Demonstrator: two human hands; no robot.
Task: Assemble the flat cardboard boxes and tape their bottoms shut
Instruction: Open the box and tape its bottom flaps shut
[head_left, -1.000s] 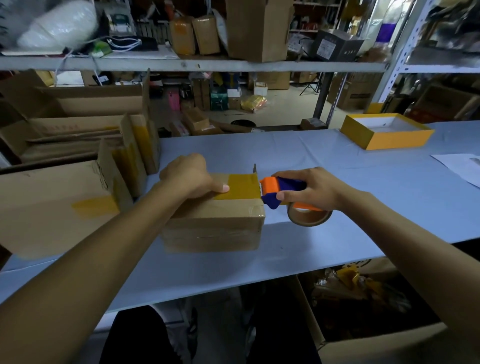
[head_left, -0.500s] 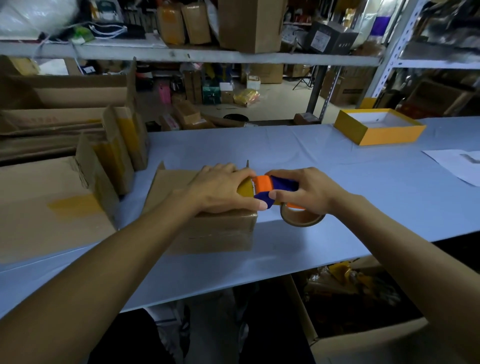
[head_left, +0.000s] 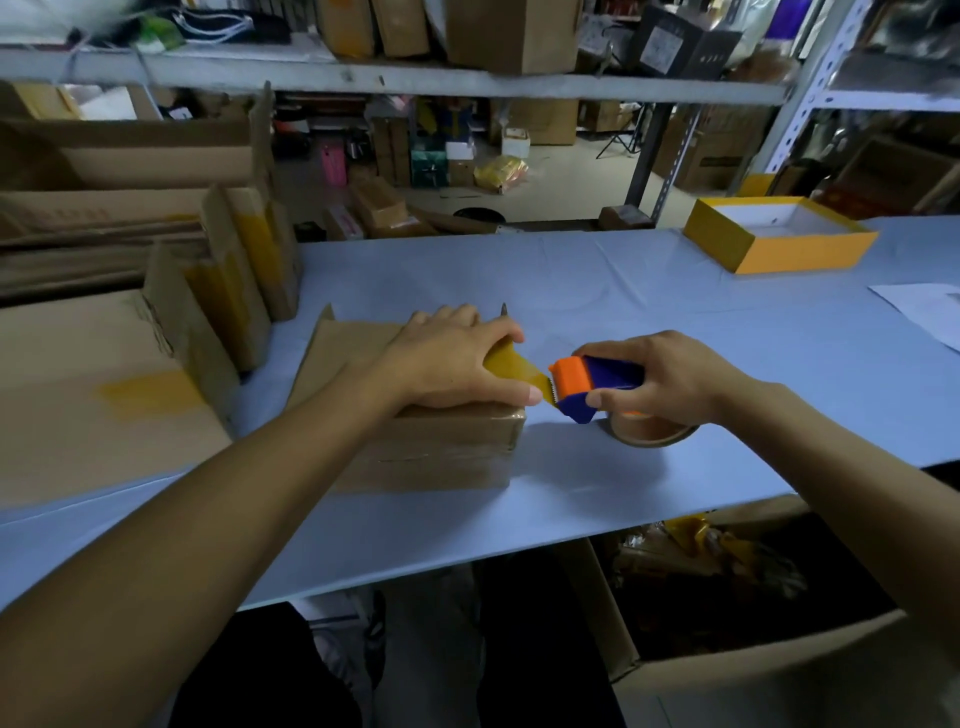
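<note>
Since half a second ago, your right hand (head_left: 670, 382) has drawn the tape dispenser (head_left: 592, 387) away from the cardboard box (head_left: 441, 447), exposing a stretch of yellow tape (head_left: 517, 366). That hand grips the dispenser; your left hand (head_left: 452, 358) lies flat, fingers pressing the tape onto the box top. The box sits mid-tabletop (head_left: 675, 322). A yellow tray (head_left: 779, 236) at far right shows a white interior.
</note>
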